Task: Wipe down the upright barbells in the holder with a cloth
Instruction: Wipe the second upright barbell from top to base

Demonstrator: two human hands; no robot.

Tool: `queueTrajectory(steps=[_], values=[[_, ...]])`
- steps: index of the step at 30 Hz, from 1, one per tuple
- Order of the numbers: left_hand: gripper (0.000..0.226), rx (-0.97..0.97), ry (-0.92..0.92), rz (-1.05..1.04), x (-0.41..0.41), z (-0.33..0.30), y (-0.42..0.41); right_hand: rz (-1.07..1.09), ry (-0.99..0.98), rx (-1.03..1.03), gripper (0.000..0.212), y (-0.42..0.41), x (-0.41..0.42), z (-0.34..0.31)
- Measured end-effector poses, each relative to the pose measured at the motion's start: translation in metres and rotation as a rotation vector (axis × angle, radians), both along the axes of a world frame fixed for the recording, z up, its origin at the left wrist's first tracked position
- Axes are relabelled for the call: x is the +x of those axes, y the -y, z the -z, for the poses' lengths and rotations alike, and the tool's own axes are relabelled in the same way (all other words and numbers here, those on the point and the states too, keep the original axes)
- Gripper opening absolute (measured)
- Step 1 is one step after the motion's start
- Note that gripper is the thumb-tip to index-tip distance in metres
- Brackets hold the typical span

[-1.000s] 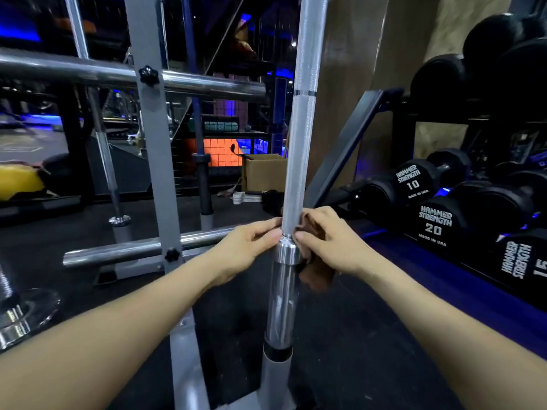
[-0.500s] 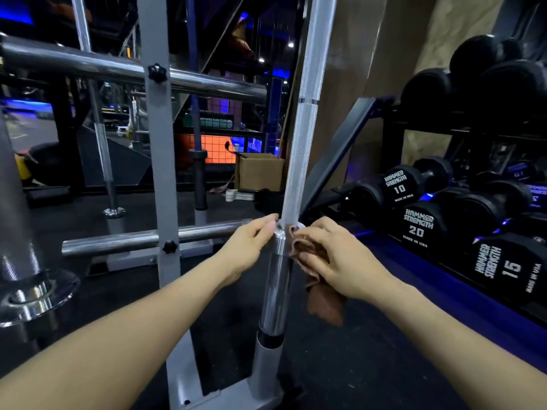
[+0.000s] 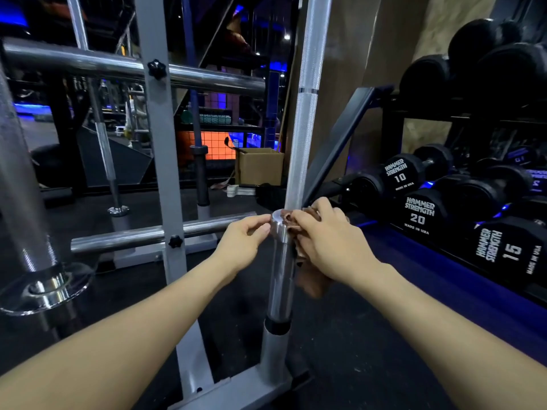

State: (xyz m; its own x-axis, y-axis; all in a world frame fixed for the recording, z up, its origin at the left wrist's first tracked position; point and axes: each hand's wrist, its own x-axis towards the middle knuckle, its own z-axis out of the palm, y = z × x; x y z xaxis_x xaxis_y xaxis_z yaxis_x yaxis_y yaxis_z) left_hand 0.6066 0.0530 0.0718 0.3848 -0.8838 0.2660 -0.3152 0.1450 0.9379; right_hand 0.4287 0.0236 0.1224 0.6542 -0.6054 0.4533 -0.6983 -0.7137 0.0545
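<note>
Floor (image 3: 340, 344): dark rubber matting, speckled. Grey holder base (image 3: 236, 392) sits directly on it, with a socket tube (image 3: 273, 353) rising upright. Cardboard box (image 3: 260, 167) rests on the floor farther back; a white object (image 3: 239, 190) lies just beside it, identity unclear. Dumbbell rack (image 3: 444, 261) stands at right.

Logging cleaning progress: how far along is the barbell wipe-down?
Done: nothing shows for certain; no bar looks visibly different. In hand: the right hand presses the brown cloth against the collar of the centre barbell, while the left hand steadies it. Left: its sleeve below the collar, probably the near barbell and the far barbell.
</note>
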Motion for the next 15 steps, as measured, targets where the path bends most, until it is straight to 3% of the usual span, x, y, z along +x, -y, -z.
queueTrajectory(steps=[5,9,13,15], values=[[0.036,0.008,0.022,-0.022,-0.007,-0.001,-0.004,0.064,-0.002,-0.011,0.035,0.008,-0.015,-0.014],[0.039,0.010,0.036,-0.035,-0.013,-0.002,-0.009,-0.041,0.109,-0.092,0.032,0.003,0.000,-0.004],[0.042,-0.009,0.046,-0.051,-0.019,0.002,-0.011,-0.033,0.250,0.127,0.043,0.017,-0.016,0.021],[0.042,-0.012,0.040,-0.059,-0.028,0.008,-0.005,0.012,0.214,0.186,0.041,0.029,-0.033,0.040]])
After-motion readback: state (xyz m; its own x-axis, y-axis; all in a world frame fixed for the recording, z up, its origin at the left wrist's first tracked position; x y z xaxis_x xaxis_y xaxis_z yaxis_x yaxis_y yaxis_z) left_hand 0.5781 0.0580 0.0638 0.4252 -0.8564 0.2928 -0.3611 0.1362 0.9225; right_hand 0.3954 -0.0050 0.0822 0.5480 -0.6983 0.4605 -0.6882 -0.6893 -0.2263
